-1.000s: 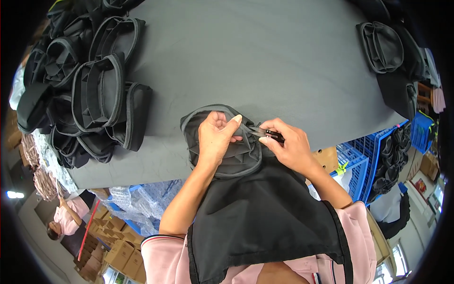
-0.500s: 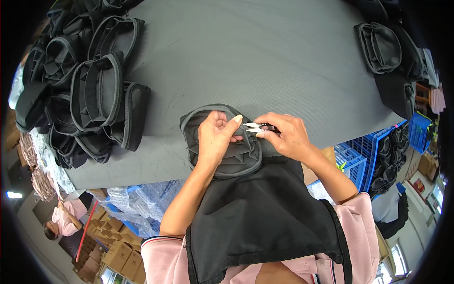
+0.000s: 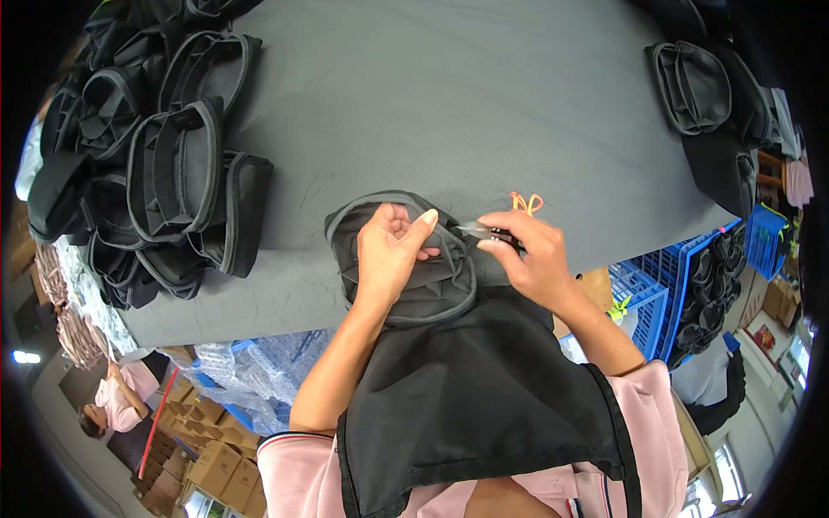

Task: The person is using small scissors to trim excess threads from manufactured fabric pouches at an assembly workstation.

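A black fabric pouch (image 3: 440,301) with grey-edged rim and inner pockets lies on its back at the near edge of the table, its opening upward. My left hand (image 3: 391,250) reaches into it and pinches the right part of its rim between thumb and fingers. My right hand (image 3: 534,255) is closed round small thread snips (image 3: 482,231), their blades pointing left at that rim. Whether the blade tips touch the cloth is too fine to tell. An orange looped cord (image 3: 528,205) shows just beyond my right hand.
Similar black pouches (image 3: 175,171) are heaped on the left of the grey table (image 3: 414,104), and a smaller stack (image 3: 691,88) sits at the far right. Below the table edge stand blue crates (image 3: 641,298) and clear plastic bags (image 3: 259,371). Another person (image 3: 121,399) is at lower left.
My right hand has shifted slightly right and turned, and the snips' blades, spread before, look closer together. The orange cord has come into sight. My left hand keeps its grip on the rim.
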Motion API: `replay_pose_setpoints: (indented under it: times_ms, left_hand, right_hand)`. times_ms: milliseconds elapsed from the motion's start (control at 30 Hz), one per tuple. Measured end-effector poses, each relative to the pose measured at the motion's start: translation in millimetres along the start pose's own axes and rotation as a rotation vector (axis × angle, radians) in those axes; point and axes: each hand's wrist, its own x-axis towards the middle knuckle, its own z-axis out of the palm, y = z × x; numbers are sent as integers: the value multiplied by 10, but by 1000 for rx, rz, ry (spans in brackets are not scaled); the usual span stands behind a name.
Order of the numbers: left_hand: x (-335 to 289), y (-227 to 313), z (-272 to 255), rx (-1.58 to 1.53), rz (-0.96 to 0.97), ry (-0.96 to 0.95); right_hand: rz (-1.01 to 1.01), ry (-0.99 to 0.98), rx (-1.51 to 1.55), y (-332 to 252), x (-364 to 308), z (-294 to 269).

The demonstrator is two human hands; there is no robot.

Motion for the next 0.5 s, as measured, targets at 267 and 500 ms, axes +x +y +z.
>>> replay_pose_setpoints:
  times_ms: [267, 500]
  left_hand:
    - [-83, 343, 22, 998, -13, -183]
    - [-187, -32, 100, 1152, 280, -96]
  right_hand:
    - [710, -25, 550, 250, -100, 440]
    - [554, -18, 459, 336, -167, 555]
